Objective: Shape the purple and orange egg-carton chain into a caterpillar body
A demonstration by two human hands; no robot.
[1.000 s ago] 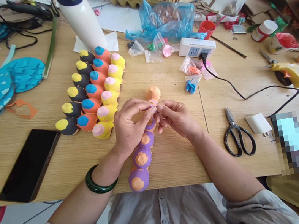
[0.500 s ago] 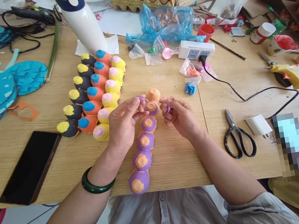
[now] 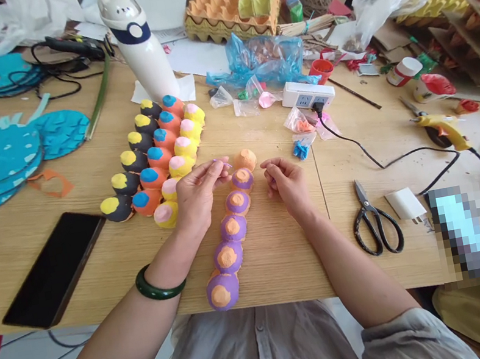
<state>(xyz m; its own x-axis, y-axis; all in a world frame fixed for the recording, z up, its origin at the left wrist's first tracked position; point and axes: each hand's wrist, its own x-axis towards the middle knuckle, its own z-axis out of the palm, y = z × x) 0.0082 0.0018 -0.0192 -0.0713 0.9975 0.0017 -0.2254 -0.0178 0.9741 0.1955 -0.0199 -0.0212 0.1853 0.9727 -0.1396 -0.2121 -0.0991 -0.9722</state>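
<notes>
From the head view, your landmark is the purple-and-orange egg-carton strip (image 3: 234,228), which lies lengthwise in front of you, its nearest cup close to the table (image 3: 279,271) edge. Its farthest cup (image 3: 245,159) is plain orange, while the five nearer ones wear purple round their orange tops.

What could go wrong, as I judge it: the purple sliver (image 3: 222,163) looks thin, so a sharp tug could snap it, and tacky clay might cling to your skin. If your left forearm, with the green bangle (image 3: 159,282), swings toward the strip, it could knock it askew or push the near cup over the edge. Drifting left of the strip risks smudging the pink tops of the yellow row (image 3: 181,164); I cannot tell whether your knuckles touch that row.

As for grip, your left hand (image 3: 197,194), just left of the strip's far end, pinches the sliver between thumb and forefinger, the tips almost meeting. Your right hand (image 3: 288,186), just right of that same end and apart from it, has its fingers curled round a small purple lump (image 3: 272,180), mostly hidden; how firmly it presses, I cannot tell.
</notes>
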